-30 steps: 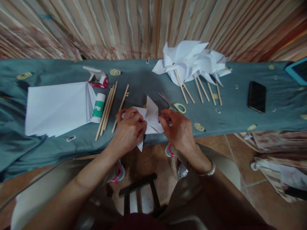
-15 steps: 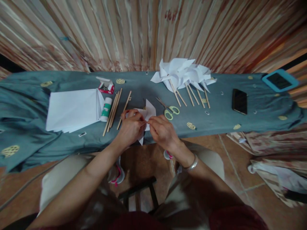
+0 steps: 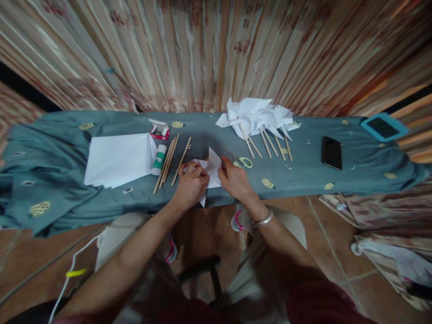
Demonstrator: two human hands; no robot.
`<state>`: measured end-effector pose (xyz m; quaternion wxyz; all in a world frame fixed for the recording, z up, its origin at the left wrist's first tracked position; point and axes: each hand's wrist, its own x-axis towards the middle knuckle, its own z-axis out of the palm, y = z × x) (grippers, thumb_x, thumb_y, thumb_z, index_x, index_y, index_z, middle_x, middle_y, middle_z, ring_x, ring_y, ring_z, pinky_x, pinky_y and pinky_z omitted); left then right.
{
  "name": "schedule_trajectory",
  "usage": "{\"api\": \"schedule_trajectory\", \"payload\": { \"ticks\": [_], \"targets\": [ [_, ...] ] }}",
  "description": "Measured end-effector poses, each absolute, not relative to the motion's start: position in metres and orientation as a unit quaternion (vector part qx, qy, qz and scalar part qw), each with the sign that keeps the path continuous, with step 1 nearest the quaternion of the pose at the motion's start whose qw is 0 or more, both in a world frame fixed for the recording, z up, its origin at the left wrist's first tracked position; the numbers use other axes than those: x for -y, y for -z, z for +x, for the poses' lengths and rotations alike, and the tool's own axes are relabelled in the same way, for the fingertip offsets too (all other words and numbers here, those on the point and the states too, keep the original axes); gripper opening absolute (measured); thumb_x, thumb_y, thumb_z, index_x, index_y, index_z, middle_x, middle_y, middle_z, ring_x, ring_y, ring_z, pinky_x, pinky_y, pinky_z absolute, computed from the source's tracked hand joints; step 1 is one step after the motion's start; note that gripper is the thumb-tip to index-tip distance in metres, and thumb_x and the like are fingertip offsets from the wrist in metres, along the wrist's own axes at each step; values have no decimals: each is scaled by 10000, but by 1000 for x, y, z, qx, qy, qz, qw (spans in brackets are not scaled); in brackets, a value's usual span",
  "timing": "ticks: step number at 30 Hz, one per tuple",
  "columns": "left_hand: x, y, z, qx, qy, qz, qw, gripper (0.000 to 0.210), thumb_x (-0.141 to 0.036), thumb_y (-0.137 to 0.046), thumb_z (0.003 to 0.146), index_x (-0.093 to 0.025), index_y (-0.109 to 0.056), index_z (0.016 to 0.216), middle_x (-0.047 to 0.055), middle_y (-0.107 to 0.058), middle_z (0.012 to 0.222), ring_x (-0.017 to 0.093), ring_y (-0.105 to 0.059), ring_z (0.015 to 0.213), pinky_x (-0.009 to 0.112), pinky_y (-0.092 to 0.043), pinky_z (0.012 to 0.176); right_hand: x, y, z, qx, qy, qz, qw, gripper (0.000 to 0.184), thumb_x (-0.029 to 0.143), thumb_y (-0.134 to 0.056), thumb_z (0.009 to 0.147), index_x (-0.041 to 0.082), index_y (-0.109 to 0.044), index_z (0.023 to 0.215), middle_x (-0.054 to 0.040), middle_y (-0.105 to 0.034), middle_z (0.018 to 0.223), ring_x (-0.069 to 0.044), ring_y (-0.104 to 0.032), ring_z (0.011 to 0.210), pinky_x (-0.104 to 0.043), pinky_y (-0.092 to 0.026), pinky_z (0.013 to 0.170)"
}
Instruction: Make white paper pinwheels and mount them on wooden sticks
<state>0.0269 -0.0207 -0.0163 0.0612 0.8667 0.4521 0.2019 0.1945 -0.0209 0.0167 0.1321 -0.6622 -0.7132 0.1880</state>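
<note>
A white paper pinwheel [image 3: 213, 167], with cut and folded flaps, lies at the table's front edge between my hands. My left hand [image 3: 191, 183] is closed on its left part, fingers pinched near the centre. My right hand [image 3: 235, 180] grips the right side, by a flap that stands up; its fingertips are partly hidden. Just beyond my right hand are scissors [image 3: 243, 162] with pale green handles. A single wooden stick [image 3: 181, 161] lies close to my left hand, and several more sticks [image 3: 167, 164] lie left of it.
Finished paper pinwheels [image 3: 256, 114] on sticks are heaped at the back. On the left are a white paper stack [image 3: 118, 159], a glue stick [image 3: 158, 159] and a small red box [image 3: 159, 131] of metal bits. A phone [image 3: 331, 153] and a blue-framed device [image 3: 384, 127] lie right.
My right hand has moved away from the pinwheel's centre to its right flap. My left hand keeps its pinch. The whole view has shifted slightly.
</note>
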Motion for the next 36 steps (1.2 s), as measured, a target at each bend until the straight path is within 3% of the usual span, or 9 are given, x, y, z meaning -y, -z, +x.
{"api": "schedule_trajectory", "payload": {
  "ticks": [4, 13, 23, 28, 36],
  "targets": [
    [23, 24, 25, -446, -244, 860, 47, 183, -188, -569, 889, -218, -744, 844, 64, -695, 920, 289, -524, 1097, 542, -296, 979, 10, -17, 191, 670, -241, -682, 168, 599, 357, -580, 871, 94, -441, 1391, -124, -737, 967, -282, -711, 885, -370, -526, 798],
    [26, 34, 24, -455, -304, 835, 57, 199, -218, -548, 915, -229, -746, 903, 54, -706, 918, 270, -541, 1085, 523, -306, 973, -1, -12, 190, 675, -301, -643, 199, 648, 397, -744, 718, 116, -567, 1274, -137, -712, 1043, -283, -685, 910, -374, -518, 769],
    [28, 31, 22, -454, -306, 832, 90, 182, -200, -580, 895, -240, -749, 948, 56, -711, 942, 268, -537, 1080, 517, -294, 982, -3, -6, 187, 697, -258, -646, 173, 507, 255, -655, 744, 137, -586, 1232, -111, -725, 1010, -259, -682, 854, -343, -508, 737],
    [27, 33, 22, -457, -305, 832, 78, 168, -196, -588, 890, -229, -746, 936, 53, -712, 927, 266, -552, 1063, 525, -294, 993, -1, -9, 181, 685, -227, -679, 135, 356, 282, -617, 757, 145, -635, 1085, -95, -724, 893, -268, -679, 819, -323, -489, 689],
    [33, 31, 21, -446, -280, 849, 46, 208, -157, -569, 884, -215, -715, 1020, 69, -703, 980, 275, -545, 1081, 524, -302, 1001, -1, -11, 179, 679, -235, -687, 105, 292, 272, -572, 775, 162, -703, 1012, -80, -736, 867, -240, -678, 811, -283, -451, 677]
  ]
}}
